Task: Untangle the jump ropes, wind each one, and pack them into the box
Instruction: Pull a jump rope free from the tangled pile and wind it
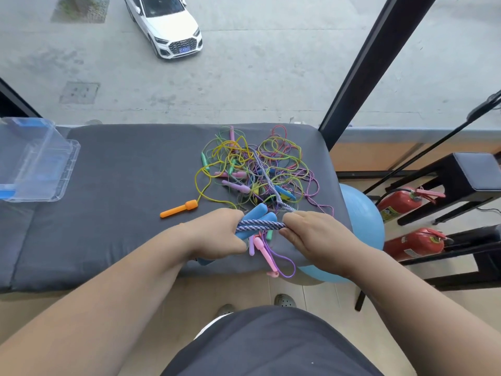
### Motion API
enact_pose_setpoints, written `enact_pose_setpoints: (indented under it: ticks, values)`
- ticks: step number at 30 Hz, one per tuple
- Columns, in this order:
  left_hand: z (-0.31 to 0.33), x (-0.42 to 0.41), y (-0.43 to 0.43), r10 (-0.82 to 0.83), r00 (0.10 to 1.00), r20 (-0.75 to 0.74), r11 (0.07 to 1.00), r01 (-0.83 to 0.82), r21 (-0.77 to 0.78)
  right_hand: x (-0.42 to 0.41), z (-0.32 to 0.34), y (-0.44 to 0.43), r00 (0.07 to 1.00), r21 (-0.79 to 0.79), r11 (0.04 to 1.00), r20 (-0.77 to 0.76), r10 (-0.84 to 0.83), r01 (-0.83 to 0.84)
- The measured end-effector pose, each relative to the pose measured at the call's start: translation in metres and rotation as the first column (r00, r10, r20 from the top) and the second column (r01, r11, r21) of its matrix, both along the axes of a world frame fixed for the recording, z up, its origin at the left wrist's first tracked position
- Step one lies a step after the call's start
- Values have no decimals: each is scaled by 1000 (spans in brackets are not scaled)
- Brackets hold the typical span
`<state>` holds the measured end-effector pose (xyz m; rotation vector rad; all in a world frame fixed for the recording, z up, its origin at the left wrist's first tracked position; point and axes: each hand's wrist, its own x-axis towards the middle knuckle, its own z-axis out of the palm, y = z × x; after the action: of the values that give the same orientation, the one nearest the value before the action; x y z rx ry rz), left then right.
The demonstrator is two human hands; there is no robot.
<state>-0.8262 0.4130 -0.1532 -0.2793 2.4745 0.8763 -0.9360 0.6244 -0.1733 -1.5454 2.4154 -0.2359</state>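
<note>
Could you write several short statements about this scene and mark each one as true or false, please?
1. The left hand grips the blue handles. True.
2. The orange handle lies inside the clear box. False: it lies on the grey cushion, apart from the box.
3. The right hand holds the braided rope. True.
4. The clear box stands to the right of the rope tangle. False: it stands to the left of it.
</note>
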Motion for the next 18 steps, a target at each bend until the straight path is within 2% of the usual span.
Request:
enact_pose_setpoints:
  ticks: [4, 7, 9, 12, 15, 18]
  values:
    - [4, 3, 2, 53, 998, 39, 979, -59, 194, -4, -6, 1, 997, 8, 997, -13, 74, -74]
    - [12, 7, 1, -53, 998, 28, 971, 45, 235, -8, -13, 0, 986, 75, 985, -52, 160, -156]
    - [15, 9, 4, -227, 973, 33, 960, 218, 175, -13, -14, -5, 966, 115, 968, -108, 237, -224]
    - [12, 11, 20, -465, 877, 123, 884, 468, 4, -28, -4, -21, 906, 158, 925, -201, 373, -345]
    - [-1, 9, 27, -483, 856, 185, 848, 510, -147, -39, 12, -41, 856, 132, 897, -269, 443, -423]
    - [-13, 5, 15, -380, 904, 197, 871, 421, -252, -37, 23, -50, 841, 108, 896, -313, 442, -430]
